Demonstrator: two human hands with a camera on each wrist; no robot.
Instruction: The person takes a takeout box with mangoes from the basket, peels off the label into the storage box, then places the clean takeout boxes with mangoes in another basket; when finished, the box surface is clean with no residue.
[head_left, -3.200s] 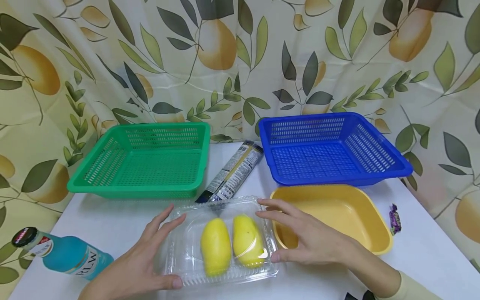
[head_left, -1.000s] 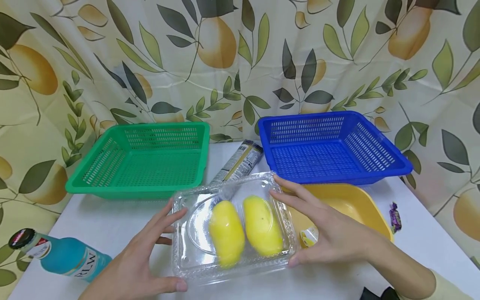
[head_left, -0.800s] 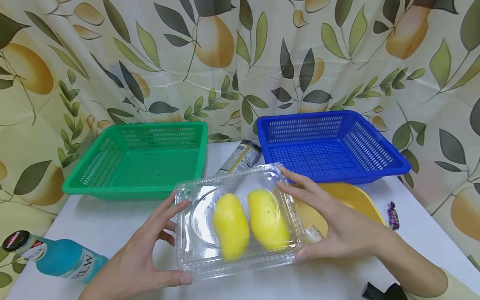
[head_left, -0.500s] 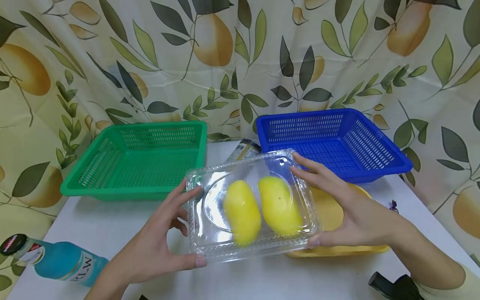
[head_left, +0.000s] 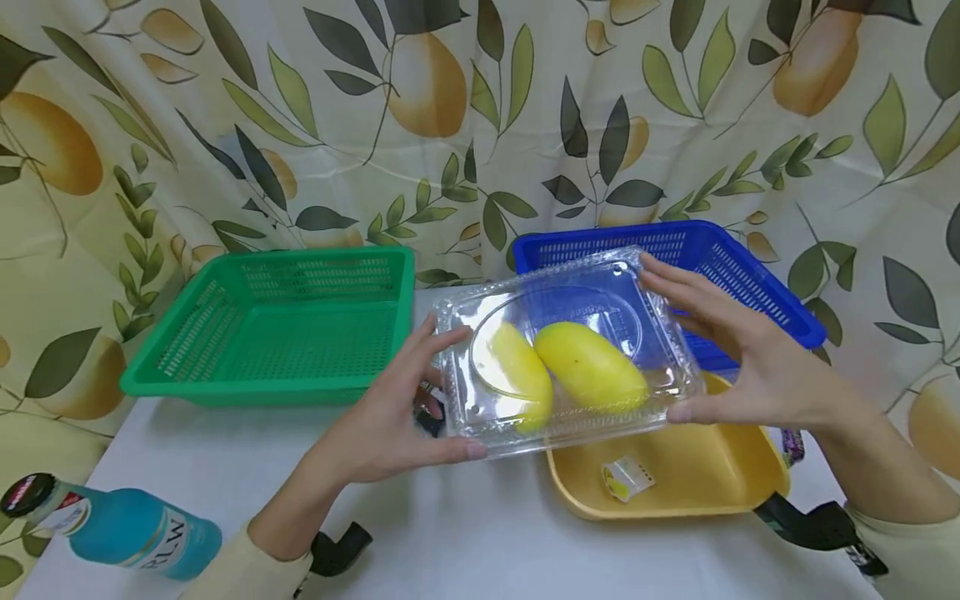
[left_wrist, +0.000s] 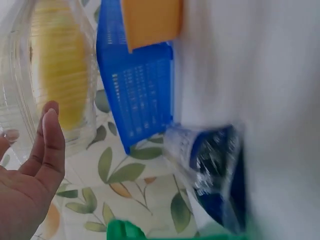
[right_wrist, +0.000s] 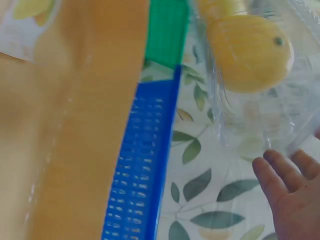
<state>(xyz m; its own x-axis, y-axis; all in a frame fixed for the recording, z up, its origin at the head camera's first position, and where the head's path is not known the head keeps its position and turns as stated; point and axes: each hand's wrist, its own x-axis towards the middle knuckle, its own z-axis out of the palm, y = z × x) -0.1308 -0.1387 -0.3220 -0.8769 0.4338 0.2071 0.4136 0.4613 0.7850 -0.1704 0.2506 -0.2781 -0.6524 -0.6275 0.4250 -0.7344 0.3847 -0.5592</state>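
Note:
Both hands hold a clear plastic clamshell box [head_left: 592, 300] with two mangoes inside, a left mango [head_left: 517, 375] and a right mango [head_left: 592, 367]. My left hand [head_left: 382, 421] grips its left end, thumb at the near lower corner and fingers along the side. At the other end my right hand [head_left: 765, 367] grips the right side, thumb low and fingers at the upper corner. The box is raised and tilted, right end higher, overlapping the blue basket [head_left: 780, 300] and the back of the yellow basin [head_left: 675, 500] in the head view.
A green basket [head_left: 270, 392] stands at the back left. At the front left lies a blue-green bottle [head_left: 150, 533]. The basin holds a small packet [head_left: 628, 479]. A purple-wrapped candy [head_left: 792, 446] shows beside it. A dark, shiny package [left_wrist: 215, 165] lies behind the box.
Both hands have lifted the box up and to the right, from the table to in front of the blue basket. The mangoes inside have shifted and now lean together; the basin's packet is uncovered.

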